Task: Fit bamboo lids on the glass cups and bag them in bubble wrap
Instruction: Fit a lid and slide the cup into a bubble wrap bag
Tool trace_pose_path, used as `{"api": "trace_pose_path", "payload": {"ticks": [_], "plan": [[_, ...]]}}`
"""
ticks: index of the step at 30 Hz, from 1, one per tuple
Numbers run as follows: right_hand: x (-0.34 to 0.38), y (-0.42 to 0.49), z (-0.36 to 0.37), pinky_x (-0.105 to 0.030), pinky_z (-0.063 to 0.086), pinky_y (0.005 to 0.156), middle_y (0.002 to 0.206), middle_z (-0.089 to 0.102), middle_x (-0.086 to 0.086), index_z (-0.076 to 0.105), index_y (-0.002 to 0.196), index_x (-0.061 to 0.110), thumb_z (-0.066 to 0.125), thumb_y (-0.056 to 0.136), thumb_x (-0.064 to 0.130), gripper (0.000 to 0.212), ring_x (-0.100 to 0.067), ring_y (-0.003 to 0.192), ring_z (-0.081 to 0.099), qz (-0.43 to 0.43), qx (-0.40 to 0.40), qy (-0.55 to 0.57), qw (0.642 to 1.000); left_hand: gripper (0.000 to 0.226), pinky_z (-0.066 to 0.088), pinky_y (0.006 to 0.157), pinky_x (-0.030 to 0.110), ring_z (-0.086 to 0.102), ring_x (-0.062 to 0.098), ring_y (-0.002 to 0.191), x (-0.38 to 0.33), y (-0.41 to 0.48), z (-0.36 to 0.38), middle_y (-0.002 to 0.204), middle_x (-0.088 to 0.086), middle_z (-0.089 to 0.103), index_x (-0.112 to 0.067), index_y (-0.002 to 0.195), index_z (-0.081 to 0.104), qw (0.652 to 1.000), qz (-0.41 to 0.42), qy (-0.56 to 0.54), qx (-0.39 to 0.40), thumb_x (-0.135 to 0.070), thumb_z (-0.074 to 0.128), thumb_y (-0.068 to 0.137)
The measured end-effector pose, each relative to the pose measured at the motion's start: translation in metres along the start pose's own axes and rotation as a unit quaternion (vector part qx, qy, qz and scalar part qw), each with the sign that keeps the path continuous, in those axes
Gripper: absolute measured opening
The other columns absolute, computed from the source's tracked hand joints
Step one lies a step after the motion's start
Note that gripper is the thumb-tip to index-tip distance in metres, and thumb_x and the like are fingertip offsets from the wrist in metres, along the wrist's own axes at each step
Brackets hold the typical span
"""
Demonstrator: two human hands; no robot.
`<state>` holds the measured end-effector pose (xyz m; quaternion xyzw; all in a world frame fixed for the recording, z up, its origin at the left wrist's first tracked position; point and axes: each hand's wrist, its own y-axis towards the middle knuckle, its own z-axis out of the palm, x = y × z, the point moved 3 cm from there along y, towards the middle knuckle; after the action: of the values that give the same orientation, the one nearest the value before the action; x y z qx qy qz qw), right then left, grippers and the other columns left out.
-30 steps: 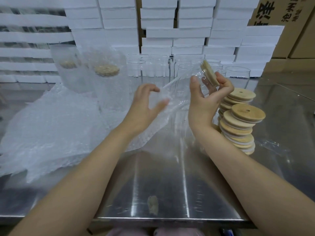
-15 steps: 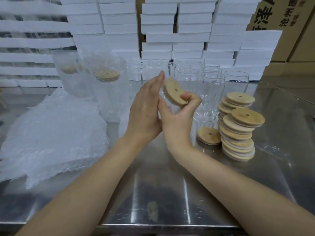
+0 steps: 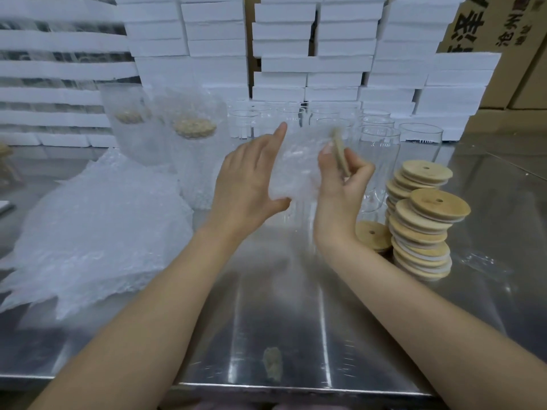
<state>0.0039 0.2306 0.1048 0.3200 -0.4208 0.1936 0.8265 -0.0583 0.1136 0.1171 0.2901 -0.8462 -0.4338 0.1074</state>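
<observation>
Stretching forward over the steel table (image 3: 296, 306), two bare forearms passed a dull smudge (image 3: 272, 363) near the front edge and met above the middle of the tabletop. The left hand (image 3: 248, 187) was spread, its fingers straight and laid flat against a bubble wrap bag (image 3: 296, 170) held up between the two hands, with the thumb under the bag's lower corner. The bag was blurred, and whether a glass was inside it could not be told. The right hand (image 3: 340, 190) pinched a bamboo lid (image 3: 340, 153) between thumb and curled fingers, the lid standing on edge at the bag's right side.

To the left lay a heap of bubble wrap (image 3: 97, 232). To the right stood leaning lid stacks (image 3: 423, 229), with a loose lid (image 3: 371, 233) flat on the steel just beside them. Farther back on the left stood two bagged cups (image 3: 194, 137), lids showing through the wrap. Beside them was a cluster of bare glass cups (image 3: 380, 149). Behind everything rose white foam boxes (image 3: 310, 63), and cardboard cartons (image 3: 485, 25) filled the far right corner.
</observation>
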Motion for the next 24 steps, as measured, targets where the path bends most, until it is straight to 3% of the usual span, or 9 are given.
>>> {"api": "trace_pose_path", "payload": {"ticks": [4, 7, 10, 12, 14, 16, 19, 21, 24], "plan": [[-0.011, -0.008, 0.008, -0.019, 0.05, 0.087, 0.109, 0.056, 0.019, 0.049, 0.103, 0.029, 0.066, 0.076, 0.043, 0.035, 0.012, 0.097, 0.06, 0.016, 0.114, -0.026, 0.993, 0.113, 0.044, 0.088, 0.042, 0.055, 0.032, 0.11, 0.0, 0.001, -0.005, 0.127, 0.014, 0.056, -0.011, 0.149, 0.028, 0.998, 0.033, 0.033, -0.039, -0.03, 0.088, 0.054], [-0.006, 0.002, 0.01, -0.027, 0.052, 0.089, 0.105, 0.065, 0.017, 0.06, 0.098, 0.03, 0.058, 0.086, 0.042, 0.017, 0.001, 0.103, 0.062, 0.024, 0.156, 0.024, 0.987, 0.113, 0.046, 0.088, 0.044, 0.055, 0.031, 0.112, -0.001, 0.002, -0.008, 0.128, 0.013, 0.055, -0.009, 0.15, 0.025, 0.997, -0.032, -0.018, -0.063, -0.034, 0.085, 0.058], [0.002, 0.015, 0.007, -0.021, 0.052, 0.076, 0.108, 0.066, 0.013, 0.062, 0.11, 0.032, 0.046, 0.098, 0.036, 0.02, -0.004, 0.101, 0.063, 0.003, 0.138, 0.035, 0.99, 0.122, 0.047, 0.091, 0.034, 0.05, 0.016, 0.121, -0.001, 0.003, -0.009, 0.134, -0.006, 0.048, -0.025, 0.152, 0.01, 0.969, -0.154, -0.175, -0.076, -0.049, 0.081, 0.056], [-0.001, 0.018, 0.004, -0.021, 0.052, 0.078, 0.118, 0.064, 0.008, 0.06, 0.116, 0.03, 0.045, 0.1, 0.033, 0.022, -0.005, 0.106, 0.062, 0.012, 0.114, -0.006, 0.993, 0.118, 0.048, 0.092, 0.03, 0.048, 0.007, 0.122, -0.004, 0.001, -0.006, 0.135, -0.013, 0.043, -0.033, 0.148, 0.011, 0.941, -0.19, -0.268, -0.086, -0.052, 0.08, 0.055], [-0.004, 0.017, 0.003, -0.023, 0.05, 0.075, 0.099, 0.07, 0.009, 0.066, 0.098, 0.025, 0.049, 0.098, 0.031, 0.018, -0.003, 0.09, 0.065, 0.046, 0.112, -0.032, 0.992, 0.11, 0.049, 0.092, 0.027, 0.048, 0.003, 0.121, -0.006, -0.001, -0.003, 0.135, -0.013, 0.04, -0.033, 0.141, 0.016, 0.93, -0.19, -0.305, -0.082, -0.053, 0.08, 0.055], [0.0, 0.02, 0.001, -0.026, 0.044, 0.068, 0.074, 0.063, 0.005, 0.063, 0.077, 0.02, 0.053, 0.098, 0.02, 0.023, -0.01, 0.071, 0.058, 0.039, 0.082, -0.049, 0.995, 0.1, 0.048, 0.089, 0.021, 0.048, 0.001, 0.119, -0.004, -0.001, 0.001, 0.133, -0.018, 0.04, -0.035, 0.133, 0.02, 0.932, -0.179, -0.308, -0.062, -0.051, 0.082, 0.056], [0.017, 0.033, -0.007, -0.021, 0.039, 0.055, 0.06, 0.05, 0.005, 0.058, 0.077, 0.015, 0.053, 0.099, 0.013, 0.023, -0.007, 0.055, 0.046, -0.001, 0.027, 0.027, 0.999, 0.094, 0.04, 0.084, 0.005, 0.044, -0.012, 0.11, 0.002, -0.002, 0.009, 0.119, -0.04, 0.034, -0.034, 0.13, 0.024, 0.939, -0.17, -0.299, -0.006, -0.046, 0.084, 0.059], [0.026, 0.042, -0.012, -0.019, 0.04, 0.052, 0.062, 0.052, 0.004, 0.058, 0.086, 0.012, 0.049, 0.101, 0.011, 0.017, -0.007, 0.053, 0.049, -0.026, 0.036, 0.094, 0.995, 0.092, 0.035, 0.082, -0.002, 0.042, -0.022, 0.106, 0.008, -0.004, 0.014, 0.117, -0.039, 0.034, -0.031, 0.131, 0.028, 0.934, -0.18, -0.309, 0.021, -0.043, 0.085, 0.061], [0.021, 0.039, -0.011, -0.017, 0.043, 0.06, 0.078, 0.058, 0.006, 0.059, 0.097, 0.015, 0.047, 0.1, 0.007, 0.014, -0.003, 0.066, 0.056, -0.043, 0.057, -0.008, 0.997, 0.085, 0.039, 0.085, 0.001, 0.047, -0.02, 0.106, 0.017, -0.005, 0.016, 0.121, -0.024, 0.046, -0.026, 0.131, 0.034, 0.896, -0.228, -0.381, 0.018, -0.033, 0.087, 0.065]]}}
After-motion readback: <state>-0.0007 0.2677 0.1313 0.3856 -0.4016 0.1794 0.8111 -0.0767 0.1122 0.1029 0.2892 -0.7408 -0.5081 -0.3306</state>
